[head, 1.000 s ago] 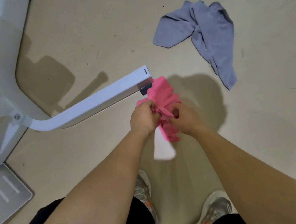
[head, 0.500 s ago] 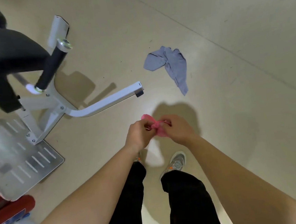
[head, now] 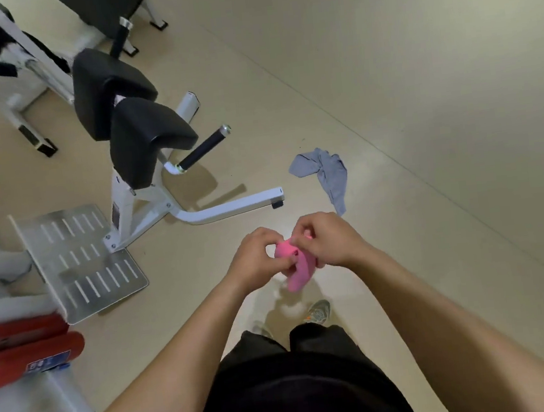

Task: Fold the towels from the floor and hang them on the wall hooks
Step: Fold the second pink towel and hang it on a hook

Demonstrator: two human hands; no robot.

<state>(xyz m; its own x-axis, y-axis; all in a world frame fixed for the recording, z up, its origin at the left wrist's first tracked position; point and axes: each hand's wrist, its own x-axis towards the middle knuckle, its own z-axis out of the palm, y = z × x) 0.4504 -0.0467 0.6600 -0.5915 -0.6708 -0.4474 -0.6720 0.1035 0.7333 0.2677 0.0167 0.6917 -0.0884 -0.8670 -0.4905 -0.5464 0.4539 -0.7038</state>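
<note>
Beige floor (head: 386,93); both hands, left (head: 258,257), right (head: 327,238), pinch pink towel (head: 295,267)

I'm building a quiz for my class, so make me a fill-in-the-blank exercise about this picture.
The towel gripped by the left hand and right hand is ____.
The grey towel lies on the ____.
The pads of the exercise bench are ____.
Missing words: pink, floor, black.

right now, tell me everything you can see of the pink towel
The pink towel is soft-looking cloth, bunched up, not folded flat. It is held off the floor: the left hand pinches its left side, the right hand holds its upper right, and a loose end hangs down between them.
</note>
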